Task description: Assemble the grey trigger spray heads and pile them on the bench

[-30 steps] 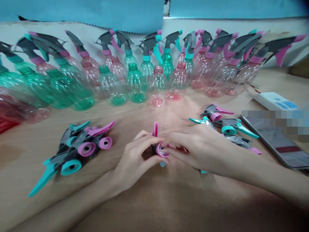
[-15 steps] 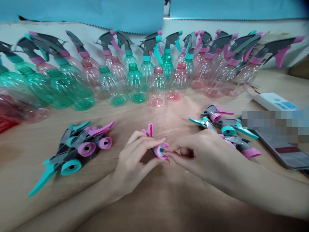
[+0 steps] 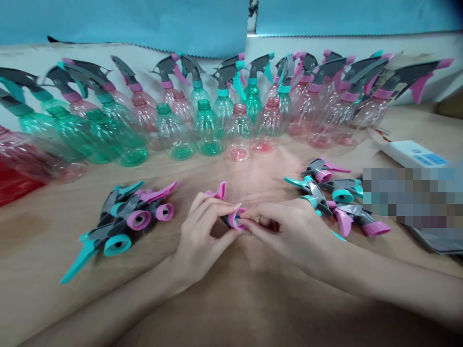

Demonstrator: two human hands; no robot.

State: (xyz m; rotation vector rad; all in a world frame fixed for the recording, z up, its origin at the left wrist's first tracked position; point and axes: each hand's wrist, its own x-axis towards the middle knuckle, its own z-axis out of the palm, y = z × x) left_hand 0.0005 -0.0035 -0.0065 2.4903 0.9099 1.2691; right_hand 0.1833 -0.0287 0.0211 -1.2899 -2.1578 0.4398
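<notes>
My left hand (image 3: 202,236) is closed around a grey and pink trigger spray head (image 3: 234,220), its pink collar facing right. The pink trigger sticks up behind the fingers. My right hand (image 3: 285,224) pinches at the mouth of that collar, thumb and forefinger together. A small dark bluish piece shows inside the opening; what the right fingertips grip is mostly hidden by them. Left of my hands lies a pile of spray heads (image 3: 139,220) with pink and turquoise collars. Another pile of spray heads (image 3: 343,196) lies right, partly behind my right hand.
Green and pink clear bottles without tops (image 3: 208,130) stand across the table (image 3: 144,284). Behind them are bottles wearing spray heads (image 3: 258,72). A red plastic bag (image 3: 20,185) lies far left. At right are a white box (image 3: 414,153) and a partly blurred phone-like device (image 3: 427,238).
The view has shifted slightly. My right fingertips have come closer into the pink collar, covering more of its opening. The spray head is still in my left hand.
</notes>
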